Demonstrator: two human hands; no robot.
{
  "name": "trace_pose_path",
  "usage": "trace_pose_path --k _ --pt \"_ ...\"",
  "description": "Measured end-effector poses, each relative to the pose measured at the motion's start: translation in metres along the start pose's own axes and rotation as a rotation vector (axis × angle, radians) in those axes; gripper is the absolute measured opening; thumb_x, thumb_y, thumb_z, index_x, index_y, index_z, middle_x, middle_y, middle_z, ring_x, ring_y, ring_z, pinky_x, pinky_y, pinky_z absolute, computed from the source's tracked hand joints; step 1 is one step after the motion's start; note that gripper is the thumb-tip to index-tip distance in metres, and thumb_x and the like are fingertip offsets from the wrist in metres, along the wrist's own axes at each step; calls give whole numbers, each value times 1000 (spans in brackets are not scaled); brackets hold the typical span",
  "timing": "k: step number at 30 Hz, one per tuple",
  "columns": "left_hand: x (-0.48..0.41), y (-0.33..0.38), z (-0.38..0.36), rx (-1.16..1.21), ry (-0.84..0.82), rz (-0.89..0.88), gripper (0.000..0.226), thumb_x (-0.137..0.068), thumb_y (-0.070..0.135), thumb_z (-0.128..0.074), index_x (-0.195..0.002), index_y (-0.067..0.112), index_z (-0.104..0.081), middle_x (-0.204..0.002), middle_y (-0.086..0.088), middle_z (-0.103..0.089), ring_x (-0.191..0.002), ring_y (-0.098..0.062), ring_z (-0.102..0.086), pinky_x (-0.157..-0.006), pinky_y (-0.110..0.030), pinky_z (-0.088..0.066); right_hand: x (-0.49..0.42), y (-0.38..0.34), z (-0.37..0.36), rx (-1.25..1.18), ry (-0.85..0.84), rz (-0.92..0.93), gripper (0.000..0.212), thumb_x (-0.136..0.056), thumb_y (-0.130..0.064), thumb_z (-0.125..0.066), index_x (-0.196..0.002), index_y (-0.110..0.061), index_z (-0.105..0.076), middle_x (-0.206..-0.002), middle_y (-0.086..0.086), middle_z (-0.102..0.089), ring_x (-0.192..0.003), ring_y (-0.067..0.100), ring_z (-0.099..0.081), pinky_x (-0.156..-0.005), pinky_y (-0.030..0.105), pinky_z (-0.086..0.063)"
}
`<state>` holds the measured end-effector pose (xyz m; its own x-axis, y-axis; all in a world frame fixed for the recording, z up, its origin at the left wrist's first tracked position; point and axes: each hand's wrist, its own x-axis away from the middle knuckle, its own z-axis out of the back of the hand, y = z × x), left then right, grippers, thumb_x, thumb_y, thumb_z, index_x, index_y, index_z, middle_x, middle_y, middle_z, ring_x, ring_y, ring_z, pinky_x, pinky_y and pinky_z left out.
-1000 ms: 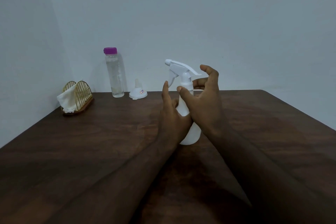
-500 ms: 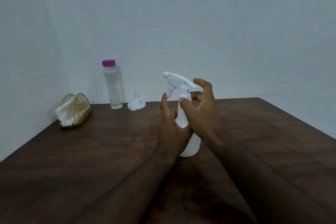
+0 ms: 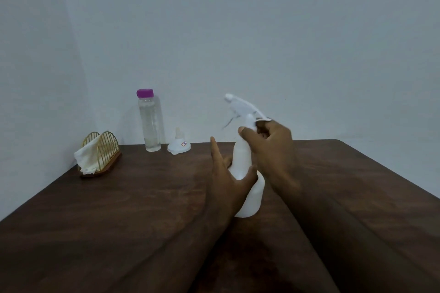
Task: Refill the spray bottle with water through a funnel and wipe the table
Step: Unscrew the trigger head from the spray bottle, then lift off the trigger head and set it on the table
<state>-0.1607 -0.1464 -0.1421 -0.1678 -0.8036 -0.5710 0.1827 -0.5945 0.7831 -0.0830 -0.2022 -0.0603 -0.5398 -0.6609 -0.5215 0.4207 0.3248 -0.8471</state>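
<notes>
Spray bottle (image 3: 251, 197), mid-table (image 3: 142, 197): body gripped by left hand (image 3: 228, 185); collar (image 3: 248, 123), earlier loosely touched, now pinched by right hand (image 3: 273, 150). Unscrewing is judged begun.

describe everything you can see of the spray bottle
The spray bottle is white, plastic by its look, with a rounded body narrowing to a slim neck and a trigger head whose nozzle points left. It stands upright on the dark wooden table. The left hand grips its body, thumb across the front; the right hand pinches the neck just under the head. The head is on; the body is opaque, so its fill cannot be read.
</notes>
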Motion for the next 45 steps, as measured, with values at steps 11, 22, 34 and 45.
trace_pose_path --k 11,22,34,45 --pt "-17 -22 37 -197 231 -229 34 -84 38 -67 -112 21 -57 -94 17 -55 -82 2 -50 -76 -21 -43 -21 15 74 -420 105 -256 52 -82 -27 -79 -124 -5 -57 -85 6 -61 -54 10 -53 -46 25 -45" --pt "-17 -26 36 -236 183 -302 41 -82 12 -75 -120 11 -59 -122 -5 -60 -126 -23 -46 -105 -45 -40 2 40 93 -481 -14 -255 13 -98 -18 -57 -85 -17 -63 -74 4 -69 -56 10 -64 -54 22 -55" --pt "-20 -26 36 -204 219 -265 43 -78 11 -78 -117 13 -59 -120 3 -56 -119 -21 -48 -102 -35 -41 5 30 94 -350 -154 -216 7 -91 -12 -64 -90 -5 -66 -78 13 -71 -65 19 -68 -65 27 -61" --pt "-21 -24 40 -181 232 -215 44 -78 11 -78 -119 14 -62 -125 -8 -53 -117 -25 -51 -95 -46 -50 -3 28 113 -608 -92 -358 13 -96 -12 -58 -102 -3 -65 -79 12 -74 -64 15 -72 -62 24 -59"
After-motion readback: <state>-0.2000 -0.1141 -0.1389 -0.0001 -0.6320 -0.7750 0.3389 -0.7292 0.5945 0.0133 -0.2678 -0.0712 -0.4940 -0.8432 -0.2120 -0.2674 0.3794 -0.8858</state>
